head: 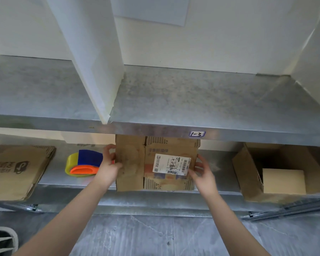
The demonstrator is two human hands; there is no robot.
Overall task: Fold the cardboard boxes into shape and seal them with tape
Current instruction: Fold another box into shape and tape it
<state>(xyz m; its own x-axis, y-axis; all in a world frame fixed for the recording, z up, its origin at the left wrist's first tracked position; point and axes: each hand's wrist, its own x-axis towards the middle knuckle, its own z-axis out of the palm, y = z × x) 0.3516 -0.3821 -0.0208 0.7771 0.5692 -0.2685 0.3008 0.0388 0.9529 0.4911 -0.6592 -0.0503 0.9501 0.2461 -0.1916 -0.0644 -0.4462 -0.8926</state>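
Flat box (131,163) lies on the lower shelf (54,174), in the middle bay, its near edge reaching the shelf lip and its far edge tucked under the upper shelf (174,100). It is worn brown cardboard, creased, with a white shipping label (171,164) on the right half of the top face.

My left hand (109,159) grips the box's left edge, thumb on top and fingers curled at the side. My right hand (201,172) is at the right edge, fingers fairly straight and loosely spread against it, thumb touching the face just by the label corner (more a steadying touch than a grip).

Just left of the box, partly behind my left hand: tape dispenser (83,163), blue body, orange handle, yellowish roll, lying on the same shelf. Farther left, a stack of flattened boxes (17,170), printed, overhanging the shelf lip.

Right bay: an open box (248,172), flaps up, with a small box (284,181) sitting inside it.

Upper shelf is bare galvanised metal, with white dividers (92,52) standing on it and a handwritten tag (197,133) reading "1-3" on its front edge. Grey floor (155,237) below.
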